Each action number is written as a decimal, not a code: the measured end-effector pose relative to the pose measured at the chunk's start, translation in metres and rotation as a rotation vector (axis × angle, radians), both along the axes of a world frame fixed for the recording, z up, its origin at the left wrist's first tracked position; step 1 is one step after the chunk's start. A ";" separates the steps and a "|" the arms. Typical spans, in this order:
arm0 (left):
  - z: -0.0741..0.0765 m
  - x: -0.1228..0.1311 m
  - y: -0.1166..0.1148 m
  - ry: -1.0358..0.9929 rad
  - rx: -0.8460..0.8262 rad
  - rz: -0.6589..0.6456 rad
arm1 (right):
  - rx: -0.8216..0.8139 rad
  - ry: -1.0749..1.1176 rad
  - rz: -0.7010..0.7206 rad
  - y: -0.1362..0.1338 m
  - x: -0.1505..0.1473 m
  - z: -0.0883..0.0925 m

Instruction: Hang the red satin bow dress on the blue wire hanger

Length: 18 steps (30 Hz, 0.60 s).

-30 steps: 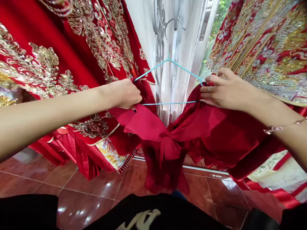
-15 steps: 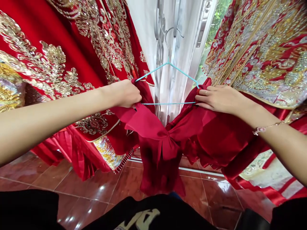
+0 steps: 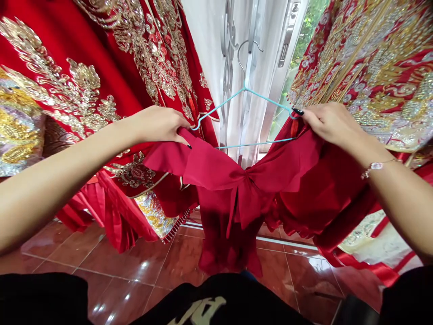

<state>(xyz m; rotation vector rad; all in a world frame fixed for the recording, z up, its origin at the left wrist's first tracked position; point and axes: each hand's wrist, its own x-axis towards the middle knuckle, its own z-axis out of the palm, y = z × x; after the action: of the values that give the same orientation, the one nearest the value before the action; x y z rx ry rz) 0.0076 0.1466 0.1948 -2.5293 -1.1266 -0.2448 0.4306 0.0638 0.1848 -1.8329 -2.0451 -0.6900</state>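
The left hand (image 3: 165,125) pinches the left shoulder edge of a red dress (image 3: 233,203) between thumb and fingers, and the right hand (image 3: 329,122) grips the opposite shoulder edge, thumb against the end of a light-blue hanger (image 3: 245,88). The hands are well apart, both clamped on fabric. The dress hangs in front of the person, its bow facing them, its long axis running downward from the neckline to a hem low over the tiled floor (image 3: 182,262). The neckline stretches crosswise between the hands in a broad, shallow V. The hanger's hook points up beside the metal bars (image 3: 252,27); whether it catches on them cannot be told. Its left end shows outside the cloth, and its lower bar crosses behind the neckline. Embroidered red garments (image 3: 162,49) flank the left arm closely, and a beaded garment (image 3: 375,67) crowds the right. Between them, a narrow wedge of room opens toward the white curtain (image 3: 206,36).
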 end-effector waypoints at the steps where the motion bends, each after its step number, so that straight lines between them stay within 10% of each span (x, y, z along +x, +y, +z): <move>1: -0.002 -0.008 0.001 0.005 -0.006 0.028 | 0.044 0.113 -0.006 0.000 0.001 -0.001; 12: -0.060 -0.031 -0.067 -0.319 -0.237 -0.028 | 0.133 0.401 -0.233 0.007 -0.006 -0.010; 18: -0.141 -0.015 -0.101 -0.716 -1.381 0.190 | 0.194 0.494 -0.147 -0.023 -0.007 -0.067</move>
<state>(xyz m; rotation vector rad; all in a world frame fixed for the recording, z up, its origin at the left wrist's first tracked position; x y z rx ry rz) -0.0070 0.0459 0.0536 -3.5280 -2.4300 -0.4465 0.4239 0.0405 0.1180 -1.8281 -1.4896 -0.3991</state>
